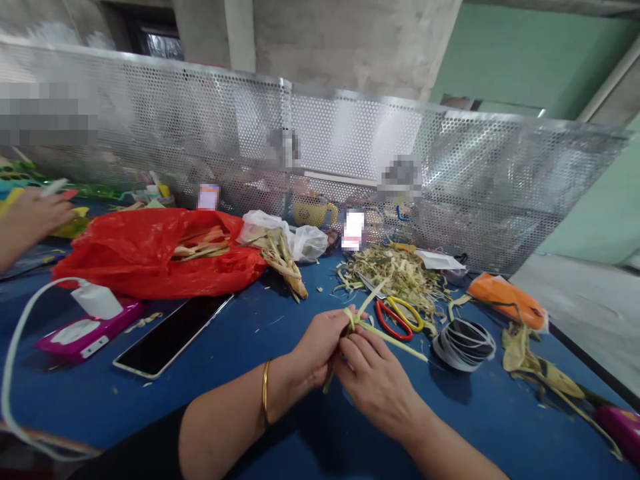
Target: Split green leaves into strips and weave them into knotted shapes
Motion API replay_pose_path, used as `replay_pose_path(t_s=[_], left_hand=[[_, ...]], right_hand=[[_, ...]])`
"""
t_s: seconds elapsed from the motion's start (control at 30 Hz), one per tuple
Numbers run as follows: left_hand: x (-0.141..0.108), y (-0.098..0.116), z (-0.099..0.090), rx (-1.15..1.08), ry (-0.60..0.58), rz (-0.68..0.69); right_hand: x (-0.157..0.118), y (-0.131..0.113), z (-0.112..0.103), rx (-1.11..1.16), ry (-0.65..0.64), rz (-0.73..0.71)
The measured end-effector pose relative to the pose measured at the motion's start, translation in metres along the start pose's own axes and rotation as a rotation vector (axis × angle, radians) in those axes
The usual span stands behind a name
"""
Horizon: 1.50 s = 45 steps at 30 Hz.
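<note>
My left hand (320,343) and my right hand (373,370) meet over the front middle of the blue table, fingers closed on the same pale green plant strips (395,341). The strips cross and loop at my fingertips; one end points up, another reaches out to the right, and a short stem end hangs below. My fingers cover part of the crossing. Just beyond the strips lies a pair of scissors (395,320) with one red and one yellow handle loop. A coil of grey flat cord (464,345) sits to the right of my right hand.
A pile of plant scraps (400,273) lies behind the scissors. On the left are a red plastic bag (130,247) of dried strips, a phone (173,337) and a purple power strip (90,327). A perforated metal screen (340,133) runs along the back. Another person's hand (40,213) shows far left.
</note>
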<state>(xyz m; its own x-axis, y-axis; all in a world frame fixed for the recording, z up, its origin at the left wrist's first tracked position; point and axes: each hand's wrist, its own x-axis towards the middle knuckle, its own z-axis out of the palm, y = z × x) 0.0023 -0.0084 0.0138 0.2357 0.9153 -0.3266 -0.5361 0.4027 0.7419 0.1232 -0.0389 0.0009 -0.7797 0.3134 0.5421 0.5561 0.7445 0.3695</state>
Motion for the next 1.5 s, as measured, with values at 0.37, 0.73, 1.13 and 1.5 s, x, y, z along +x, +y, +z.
replay_pose_path(t_s=[0.37, 0.73, 1.13, 1.5], left_hand=[[-0.004, 0.001, -0.001, 0.333, -0.108, 0.183], [0.003, 0.001, -0.005, 0.515, -0.019, 0.237], [0.000, -0.001, -0.003, 0.491, -0.037, 0.217], [0.011, 0.001, -0.010, 0.383, 0.217, 0.366]], right_hand=[[-0.004, 0.025, -0.002, 0.896, 0.349, 1.116], [-0.002, 0.031, 0.004, 1.604, 0.261, 1.600], [0.000, 0.034, 0.005, 1.545, 0.224, 1.593], [-0.006, 0.020, 0.011, 1.429, 0.079, 1.288]])
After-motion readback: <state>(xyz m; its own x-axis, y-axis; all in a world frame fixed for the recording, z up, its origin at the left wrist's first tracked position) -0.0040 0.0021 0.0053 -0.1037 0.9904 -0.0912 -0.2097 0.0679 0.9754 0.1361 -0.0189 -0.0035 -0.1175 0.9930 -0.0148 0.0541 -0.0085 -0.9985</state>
